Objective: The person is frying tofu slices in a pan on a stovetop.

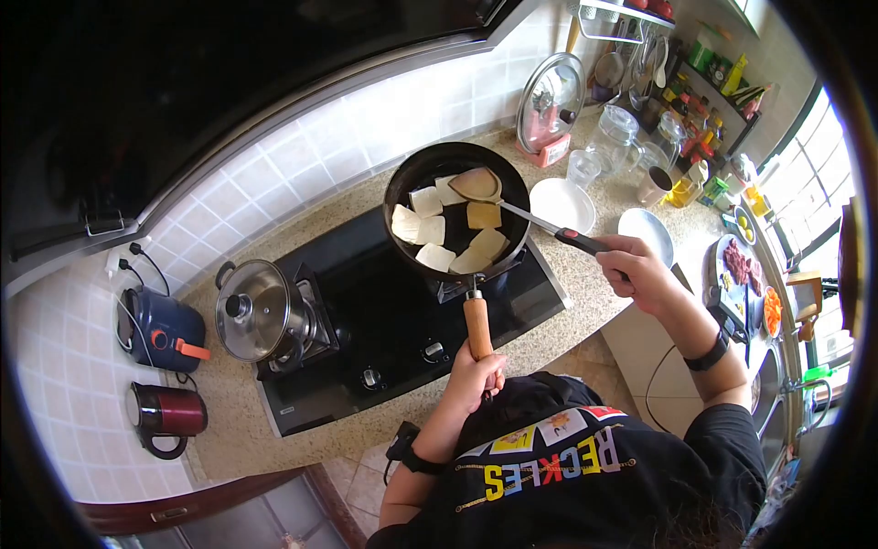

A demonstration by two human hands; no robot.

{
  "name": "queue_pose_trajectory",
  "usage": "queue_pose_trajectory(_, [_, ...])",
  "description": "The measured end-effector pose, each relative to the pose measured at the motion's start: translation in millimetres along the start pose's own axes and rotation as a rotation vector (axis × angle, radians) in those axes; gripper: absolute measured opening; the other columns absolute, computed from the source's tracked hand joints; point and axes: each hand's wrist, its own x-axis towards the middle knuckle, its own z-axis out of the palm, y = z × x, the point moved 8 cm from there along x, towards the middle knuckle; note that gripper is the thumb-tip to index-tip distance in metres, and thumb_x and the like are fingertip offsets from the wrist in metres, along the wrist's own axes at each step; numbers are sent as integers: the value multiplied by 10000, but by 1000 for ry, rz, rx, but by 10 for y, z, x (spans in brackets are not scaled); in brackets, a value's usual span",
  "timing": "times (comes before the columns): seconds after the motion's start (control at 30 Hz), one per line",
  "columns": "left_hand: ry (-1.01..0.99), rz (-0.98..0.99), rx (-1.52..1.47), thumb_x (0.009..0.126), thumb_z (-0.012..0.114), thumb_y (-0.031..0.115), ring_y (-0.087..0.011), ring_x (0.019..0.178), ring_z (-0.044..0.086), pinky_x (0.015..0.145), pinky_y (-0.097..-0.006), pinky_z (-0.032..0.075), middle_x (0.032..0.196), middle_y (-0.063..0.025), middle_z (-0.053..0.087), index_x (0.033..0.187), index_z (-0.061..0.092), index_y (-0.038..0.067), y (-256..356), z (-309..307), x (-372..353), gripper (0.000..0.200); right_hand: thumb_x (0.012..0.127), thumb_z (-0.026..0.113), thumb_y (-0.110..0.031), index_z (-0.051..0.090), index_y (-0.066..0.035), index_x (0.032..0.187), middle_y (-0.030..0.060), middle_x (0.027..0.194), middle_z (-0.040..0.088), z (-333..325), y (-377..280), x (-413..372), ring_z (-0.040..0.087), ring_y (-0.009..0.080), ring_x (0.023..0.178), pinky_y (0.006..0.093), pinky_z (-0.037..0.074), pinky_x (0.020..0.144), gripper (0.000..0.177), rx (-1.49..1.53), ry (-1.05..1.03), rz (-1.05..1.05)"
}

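Observation:
My left hand [473, 377] is wrapped round the wooden handle of a black frying pan [402, 245] on the right burner. Several pale, flat slices that look like tofu [435, 257] lie in the pan, and one slice [484, 216] at its right side looks more golden. With my right hand [637, 272] I grip the black handle of a spatula [549, 227]. Its broad, light brown head [476, 185] is inside the pan at the upper right, overlapping the slices there.
A lidded steel pot [259, 316] stands on the left burner of the black stove [384, 320]. White plates [562, 207] and a glass lid [551, 96] in a stand are right of the pan. At far left are a dark blue appliance [165, 325] and a red kettle [171, 409].

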Motion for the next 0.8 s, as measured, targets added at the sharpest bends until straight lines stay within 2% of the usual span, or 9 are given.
queue_pose_trajectory(0.33, [-8, -63, -97, 761, 573, 43, -120, 440, 460, 344, -228, 310, 608, -36, 459, 874, 392, 104, 210, 52, -66, 222, 814, 563, -72, 485, 48, 1149, -41, 612, 403, -440, -15, -204, 324, 28, 443, 183, 230, 383, 364, -78, 92, -189])
queue_pose_trajectory(0.4, [-16, -65, -100, 763, 571, 43, -119, 440, 458, 346, -229, 308, 608, -35, 458, 875, 395, 104, 205, 59, -73, 218, 805, 571, -81, 478, 42, 1159, -40, 622, 414, -627, 41, -267, 338, 22, 449, 176, 248, 390, 386, 66, 141, -228])
queue_pose_trajectory(0.5, [-16, -72, -98, 770, 559, 43, -115, 440, 452, 349, -228, 302, 609, -32, 454, 878, 405, 108, 229, 79, -77, 198, 804, 567, -80, 475, 25, 1169, -38, 627, 421, -910, 223, -325, 349, 22, 452, 177, 260, 392, 390, 28, 250, -252])
queue_pose_trajectory(0.57, [-15, -106, -142, 769, 564, 31, -135, 440, 466, 345, -240, 317, 626, -56, 464, 889, 375, 104, 194, 65, -82, 236, 817, 559, -84, 479, -18, 1188, -20, 618, 455, -1045, 305, -389, 419, 50, 460, 200, 327, 401, 385, -344, 380, -262])
queue_pose_trajectory(0.63, [-12, -117, -135, 771, 563, 33, -134, 440, 466, 349, -240, 317, 622, -51, 465, 879, 388, 112, 185, 47, -71, 220, 809, 563, -71, 475, -23, 1198, 9, 635, 501, -1192, 472, -329, 479, 58, 485, 218, 378, 420, 402, -483, 427, -308])
queue_pose_trajectory(0.67, [-12, -120, -134, 771, 563, 35, -135, 440, 467, 351, -240, 318, 618, -49, 465, 874, 395, 111, 174, 43, -72, 211, 786, 562, -31, 478, -47, 1206, 86, 662, 569, -1245, 513, -305, 578, 159, 546, 285, 454, 499, 429, -682, 484, -284])
queue_pose_trajectory(0.7, [-15, -120, -133, 771, 563, 36, -135, 439, 468, 352, -240, 319, 615, -47, 465, 870, 401, 110, 174, 43, -64, 203, 768, 550, -2, 490, -80, 1204, 179, 818, 610, -1311, 591, -240, 617, 302, 689, 376, 489, 616, 447, -962, 572, -402])
queue_pose_trajectory(0.77, [-13, -117, -125, 772, 564, 39, -135, 438, 469, 352, -240, 320, 607, -43, 465, 858, 412, 110, 175, 49, -74, 189, 768, 529, 11, 479, -107, 1225, 215, 935, 579, -1229, 658, -244, 575, 392, 817, 444, 466, 711, 474, -1143, 682, -636])
queue_pose_trajectory(0.8, [-14, -119, -130, 773, 565, 39, -136, 438, 470, 352, -239, 320, 606, -42, 466, 858, 413, 111, 177, 46, -72, 189, 775, 491, 30, 457, -115, 1253, 207, 933, 549, -1274, 782, -145, 568, 376, 817, 442, 462, 708, 500, -1165, 680, -399])
